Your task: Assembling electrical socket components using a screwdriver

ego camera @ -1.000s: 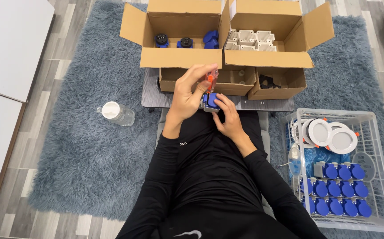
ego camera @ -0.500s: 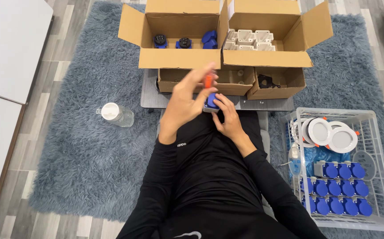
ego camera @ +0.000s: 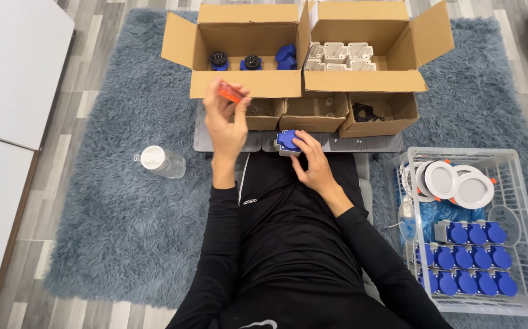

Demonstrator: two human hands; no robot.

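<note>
My left hand (ego camera: 225,122) is raised over the left edge of the grey board (ego camera: 215,141), fingers closed on a small orange-handled screwdriver (ego camera: 229,92). My right hand (ego camera: 314,164) rests at my lap and grips a blue and grey socket part (ego camera: 288,141) against the board's near edge. The two hands are well apart. Beyond them stand three small open cardboard boxes (ego camera: 313,114) and two larger open boxes, the left one (ego camera: 242,85) with black-and-blue parts, the right one (ego camera: 361,79) with white housings.
A clear plastic bottle with a white cap (ego camera: 160,162) lies on the grey-blue rug (ego camera: 124,213) to my left. A white wire basket (ego camera: 523,244) at my right holds round white lamps and several blue socket parts. A white table (ego camera: 8,79) fills the left edge.
My left hand has swung away from the blue part to the left with the screwdriver. My right hand keeps hold of the part in the same place.
</note>
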